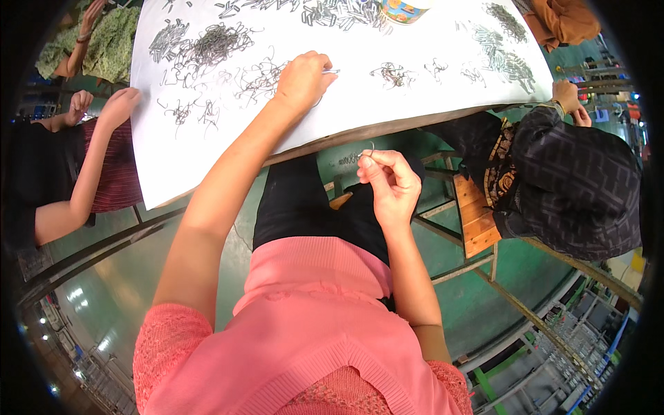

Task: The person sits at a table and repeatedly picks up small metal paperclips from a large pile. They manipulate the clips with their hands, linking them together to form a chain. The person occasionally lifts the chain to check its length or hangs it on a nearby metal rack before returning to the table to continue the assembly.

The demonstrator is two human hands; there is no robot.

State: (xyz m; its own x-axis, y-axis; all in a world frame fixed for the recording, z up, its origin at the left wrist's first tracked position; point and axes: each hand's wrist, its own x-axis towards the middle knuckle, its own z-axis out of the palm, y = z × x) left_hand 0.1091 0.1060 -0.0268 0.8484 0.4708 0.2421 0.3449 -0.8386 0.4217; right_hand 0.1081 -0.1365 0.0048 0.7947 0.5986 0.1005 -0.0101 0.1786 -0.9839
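My left hand (302,79) rests on the white table sheet (277,124), its fingers pinched on a thin wire piece (330,71) among scattered small metal wire parts (259,79). Below the table edge, over my lap, my right hand (391,183) pinches a small bent wire hook (366,152) between thumb and fingers. Piles of dark wire pieces (214,45) lie further back on the sheet.
A person in a dark patterned top (574,187) sits at the right on a wooden stool (477,218). At the left another person's hands (117,104) reach the table edge. A round colourful container (404,10) stands at the far edge. Green floor lies below.
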